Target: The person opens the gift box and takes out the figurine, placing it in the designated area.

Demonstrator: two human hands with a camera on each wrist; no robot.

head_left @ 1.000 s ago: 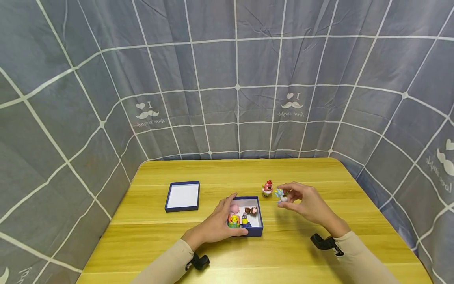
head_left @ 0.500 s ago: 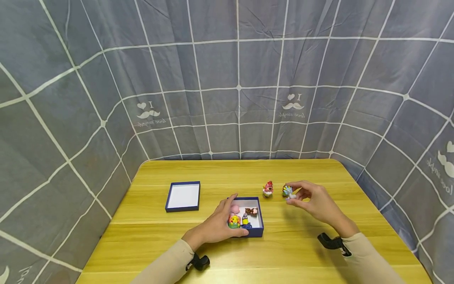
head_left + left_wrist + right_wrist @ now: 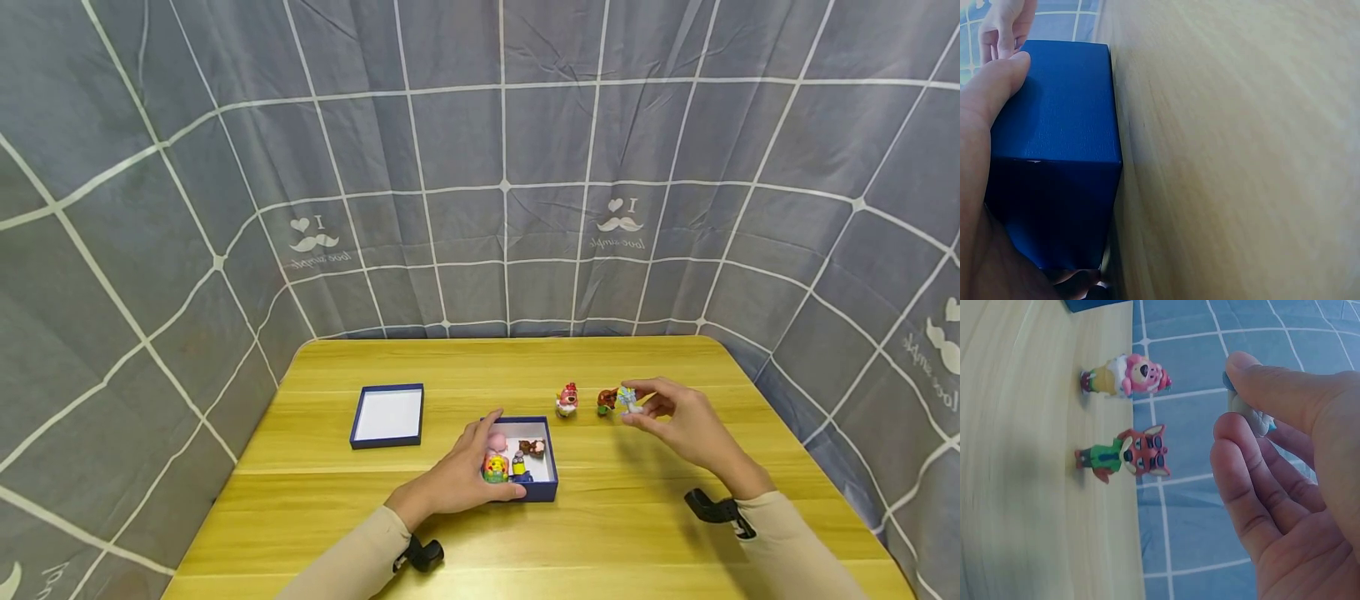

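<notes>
The bench [image 3: 315,533] was of yellow wood, with long grain lines running from side to side, rounded far corners and a pale shine of light at its near part. Around its far side and both flanks hung a grey curtain [image 3: 457,137], crossed by white lines which made big squares. The cloth had soft folds, and on it were printed white hearts, moustaches and words which read in reverse.

On the left part of the bench lay a shallow blue lid [image 3: 387,415] with its white inside facing up. Nearer to the middle stood a blue box [image 3: 537,492]. The left hand [image 3: 457,479] gripped it, the thumb along its near wall and the other fingers at its far left side. Inside the box were a yellow figure [image 3: 496,468], a yellow-and-blue figure [image 3: 518,463], a brown figure [image 3: 532,447] and something pink [image 3: 497,442].

To the right, the right hand [image 3: 686,421] pinched a small pale-blue and white figure [image 3: 628,398] between thumb and fingers, in the air above the bench. Just beside it a fox figure [image 3: 606,402] stood upright on the wood, and further left a pink bear figure [image 3: 567,402] stood also upright.
</notes>
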